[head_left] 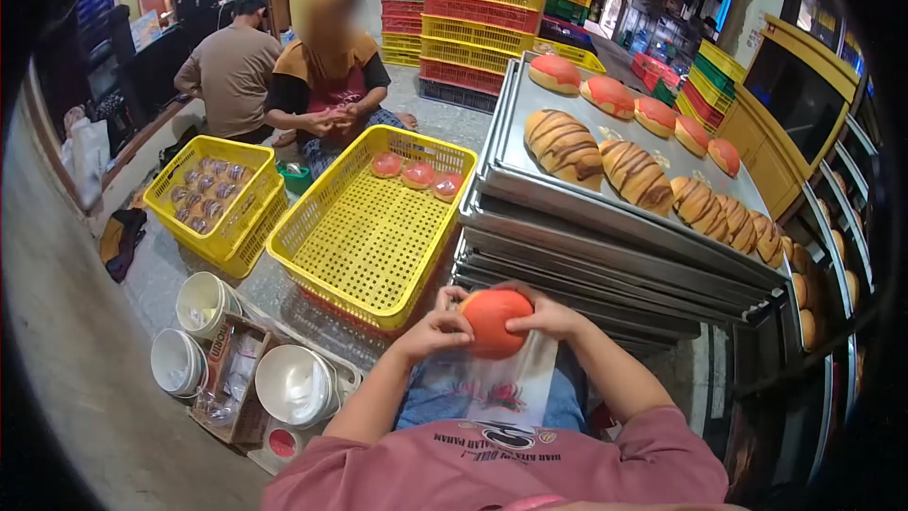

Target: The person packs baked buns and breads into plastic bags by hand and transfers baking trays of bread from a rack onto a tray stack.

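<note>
Above my lap, a round bun with a red top (497, 324) is between my two hands. My right hand (553, 315) grips its right side, thumb on the red top. My left hand (440, 329) is at the bun's left side, its thumb and fingers pinched together at what looks like the edge of a clear plastic bag (511, 380). The bag hangs below the bun over my lap, with red print on it. Ahead of me, a yellow crate (364, 251) holds several wrapped red-topped buns (417, 174) at its far end.
Stacked metal trays (515, 147) at the right carry red-topped buns and striped breads (638, 173). White buckets (293, 383) and a cardboard box (230, 374) stand at lower left. Another yellow crate (213, 199) holds packed buns. Two people (232, 76) sit beyond; tall crate stacks (478, 24) stand behind.
</note>
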Demonstrator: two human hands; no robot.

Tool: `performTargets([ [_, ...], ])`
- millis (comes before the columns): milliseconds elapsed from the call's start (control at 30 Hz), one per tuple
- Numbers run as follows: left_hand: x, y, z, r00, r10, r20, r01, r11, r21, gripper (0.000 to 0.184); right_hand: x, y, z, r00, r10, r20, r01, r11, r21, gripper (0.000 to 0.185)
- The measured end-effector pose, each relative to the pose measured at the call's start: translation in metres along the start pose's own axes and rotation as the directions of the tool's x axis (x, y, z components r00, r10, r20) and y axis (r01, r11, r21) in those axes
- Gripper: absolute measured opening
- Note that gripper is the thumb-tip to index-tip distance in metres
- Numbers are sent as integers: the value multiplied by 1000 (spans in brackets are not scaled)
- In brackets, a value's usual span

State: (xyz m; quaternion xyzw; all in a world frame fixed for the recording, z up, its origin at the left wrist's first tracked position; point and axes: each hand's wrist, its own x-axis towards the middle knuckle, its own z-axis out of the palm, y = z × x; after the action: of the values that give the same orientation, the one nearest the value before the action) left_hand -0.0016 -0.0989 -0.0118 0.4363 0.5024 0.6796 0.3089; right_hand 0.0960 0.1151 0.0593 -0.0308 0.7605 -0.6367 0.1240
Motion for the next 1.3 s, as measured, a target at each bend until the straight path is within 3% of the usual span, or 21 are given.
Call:
performTargets([
  [100,0,7,9,999,-40,21,42,996,-79,10,-2,-16,-14,976,125,180,-105,988,-117,66],
  [233,7,23,15,1000,24,8,-22,992,-126,11,5,-42,-9,924,81,375,61,934,-352,60],
  [300,10,30,19,986,86,141,-86,996,-6,11,7,-58,10,835,259,485,57,837,-544,55],
  [367,10,41,28,981,36,191,-46,998,49,13,23,-39,32,594,415,689,242,724,-645,48],
  [400,8,45,30,976,61,208,-76,995,65,13,21,-44,33,590,410,696,249,728,-639,48],
  [467,3,61,22,983,121,140,-128,991,48,14,14,-62,24,797,156,583,193,850,-490,41],
  [500,0,63,13,986,148,72,-153,987,58,16,13,-58,22,876,-179,449,320,910,-263,40],
  [567,-3,70,8,980,200,11,-200,977,78,19,12,-59,17,883,-164,440,328,887,-326,46],
  [633,-3,76,12,973,225,40,-229,963,139,19,18,-82,37,762,181,621,236,816,-528,50],
  [667,-3,81,12,964,253,82,-265,945,194,20,29,-97,59,573,554,604,128,667,-734,58],
  [700,-6,90,11,966,249,74,-259,946,197,20,32,-86,67,567,553,611,134,670,-730,58],
  [767,-12,110,4,968,233,90,-250,923,294,17,35,-53,84,667,-167,726,485,837,-253,51],
  [800,-17,108,-9,968,248,46,-245,884,397,16,47,-61,80,641,121,758,374,812,-447,52],
  [833,-24,114,-21,956,292,-40,-222,802,554,14,51,-72,80,692,99,715,269,884,-382,52],
  [900,-46,130,-46,870,422,-256,-122,687,716,12,70,-65,81,746,-166,644,498,781,-375,50],
  [933,-59,136,-54,777,452,-438,-83,764,640,10,85,-75,81,755,320,572,-66,905,-420,49],
  [1000,-80,132,-74,585,477,-656,-147,858,493,9,113,-53,78,866,234,441,-254,967,-14,46],
  [1033,-85,134,-76,592,477,-649,-147,856,495,9,128,-50,74,891,252,378,-330,931,157,45],
  [1100,-90,136,-75,501,543,-674,-163,824,542,9,166,-19,66,981,151,122,-194,800,568,45],
  [1200,-85,114,-73,602,425,-676,-96,879,467,8,193,-14,56,897,176,-405,101,810,577,50],
  [1300,-74,92,-62,667,266,-696,-26,942,335,8,150,-38,59,970,10,-242,69,946,316,51],
])
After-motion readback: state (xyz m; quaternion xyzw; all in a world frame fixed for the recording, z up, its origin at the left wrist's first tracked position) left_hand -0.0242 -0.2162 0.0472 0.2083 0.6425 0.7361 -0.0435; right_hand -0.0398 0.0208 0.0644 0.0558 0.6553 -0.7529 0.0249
